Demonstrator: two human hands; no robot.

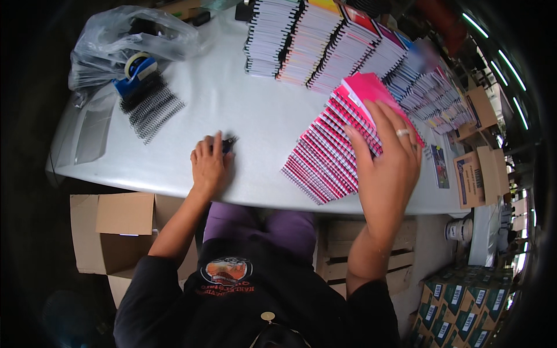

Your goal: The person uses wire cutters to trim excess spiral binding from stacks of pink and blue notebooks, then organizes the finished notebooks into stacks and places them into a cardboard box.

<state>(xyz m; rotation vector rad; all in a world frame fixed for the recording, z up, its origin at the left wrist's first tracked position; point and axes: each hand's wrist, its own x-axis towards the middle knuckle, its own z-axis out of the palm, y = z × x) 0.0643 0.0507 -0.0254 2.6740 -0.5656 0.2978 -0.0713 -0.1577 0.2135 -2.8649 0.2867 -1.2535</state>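
Note:
My right hand (387, 155), a ring on one finger, lies flat on a leaning row of pink spiral-bound notebooks (333, 151) on the white table (243, 110); its fingers touch the top pink cover. My left hand (209, 162) rests near the table's front edge, fingers curled over a small dark tool (228, 144) of which only the tip shows. Behind the pink row stand several taller stacks of spiral notebooks (316, 43).
A pile of black wire binding combs (152, 109) and a blue tape dispenser (137, 72) lie at the left, beside a clear plastic bag (125, 37). An open cardboard box (125, 232) is under the table on the left. Green cartons (464, 301) and a wooden crate (336, 255) are at the right.

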